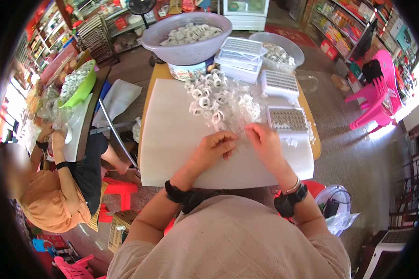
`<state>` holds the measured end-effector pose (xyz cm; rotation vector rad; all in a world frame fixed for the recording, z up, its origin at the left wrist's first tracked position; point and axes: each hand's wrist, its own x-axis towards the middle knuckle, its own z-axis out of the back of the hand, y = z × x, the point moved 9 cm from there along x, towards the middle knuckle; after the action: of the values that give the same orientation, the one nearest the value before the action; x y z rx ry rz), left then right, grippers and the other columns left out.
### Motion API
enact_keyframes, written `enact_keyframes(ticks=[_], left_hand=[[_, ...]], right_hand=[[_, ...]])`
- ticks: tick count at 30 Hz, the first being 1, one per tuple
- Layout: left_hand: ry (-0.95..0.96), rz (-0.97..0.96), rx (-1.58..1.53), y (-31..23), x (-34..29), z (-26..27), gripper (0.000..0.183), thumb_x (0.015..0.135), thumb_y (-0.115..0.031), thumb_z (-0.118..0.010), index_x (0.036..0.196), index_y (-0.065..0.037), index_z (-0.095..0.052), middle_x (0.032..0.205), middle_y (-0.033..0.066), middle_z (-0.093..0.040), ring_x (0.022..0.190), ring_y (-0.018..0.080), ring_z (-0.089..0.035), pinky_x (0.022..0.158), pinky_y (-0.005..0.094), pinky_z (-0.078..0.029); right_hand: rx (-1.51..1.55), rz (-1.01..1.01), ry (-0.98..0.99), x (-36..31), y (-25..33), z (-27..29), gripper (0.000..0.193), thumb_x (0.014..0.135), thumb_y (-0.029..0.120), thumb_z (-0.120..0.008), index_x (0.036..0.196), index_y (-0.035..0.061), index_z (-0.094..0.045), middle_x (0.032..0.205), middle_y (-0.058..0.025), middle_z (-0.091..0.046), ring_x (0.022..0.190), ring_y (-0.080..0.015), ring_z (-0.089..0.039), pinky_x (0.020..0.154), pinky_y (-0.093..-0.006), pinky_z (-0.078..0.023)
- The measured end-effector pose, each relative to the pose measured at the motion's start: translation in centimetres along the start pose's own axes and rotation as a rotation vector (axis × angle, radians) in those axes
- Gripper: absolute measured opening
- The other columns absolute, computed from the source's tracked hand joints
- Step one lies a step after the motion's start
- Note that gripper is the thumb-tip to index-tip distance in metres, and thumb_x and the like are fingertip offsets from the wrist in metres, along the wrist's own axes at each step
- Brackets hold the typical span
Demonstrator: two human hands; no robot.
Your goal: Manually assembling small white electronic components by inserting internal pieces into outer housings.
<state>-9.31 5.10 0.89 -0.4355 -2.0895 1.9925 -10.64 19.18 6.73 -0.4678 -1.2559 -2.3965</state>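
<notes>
L hand [214, 147] & R hand [266, 145] curled nr white rings [205, 102], can't tell if pinching; printed tub [187, 71] behind, txt blurred.

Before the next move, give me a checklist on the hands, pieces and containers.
1. Left hand grip: cannot tell; fingers curled above the white sheet.
2. Right hand grip: cannot tell; fingertips too small to read.
3. White ring pieces close by: ok, piled beyond the hands.
4. Gridded tray near the right hand: ok, just to its right.
5. Pieces sorted tidily: not ok, the pile is loose.
6. Co-worker's hands clear: ok, at a separate table on the left.
</notes>
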Motion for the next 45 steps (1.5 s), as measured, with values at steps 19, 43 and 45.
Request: enact_keyframes(ticks=[19, 43, 45], left_hand=[[-0.554, -0.105, 0.852, -5.7, 5.1, 11.9, 0.020, 0.083, -0.014, -0.065, 0.099, -0.002, -0.065, 0.073, 0.0059, -0.062, 0.060, 0.0088, -0.058, 0.054, 0.0234, -0.047], [0.099, -0.042, 0.110, -1.5, 3.6, -5.1, 0.031, 0.093, -0.008, -0.052, 0.123, 0.001, -0.054, 0.103, 0.0094, -0.063, 0.086, 0.0157, -0.062, 0.075, 0.0277, -0.051], [0.113, -0.063, 0.017, -1.5, 3.8, -5.6, 0.031, 0.093, -0.009, -0.053, 0.122, 0.001, -0.055, 0.102, 0.0090, -0.063, 0.088, 0.0159, -0.062, 0.074, 0.0280, -0.051]], right_hand=[[0.381, -0.165, 0.058, -2.9, -2.9, -0.8, 0.010, 0.084, 0.004, -0.060, 0.092, -0.0005, -0.064, 0.077, -0.0105, -0.064, 0.066, -0.0158, -0.061, 0.061, -0.0272, -0.047], [0.664, -0.484, -0.051, -3.8, -5.9, 1.8, 0.012, 0.087, 0.012, -0.061, 0.092, 0.0005, -0.062, 0.074, -0.0005, -0.060, 0.060, -0.0056, -0.050, 0.054, -0.0205, -0.041], [0.644, -0.510, -0.050, -4.0, -5.9, 1.9, 0.013, 0.087, 0.011, -0.061, 0.093, 0.0002, -0.062, 0.073, -0.0010, -0.060, 0.060, -0.0059, -0.051, 0.054, -0.0208, -0.042]])
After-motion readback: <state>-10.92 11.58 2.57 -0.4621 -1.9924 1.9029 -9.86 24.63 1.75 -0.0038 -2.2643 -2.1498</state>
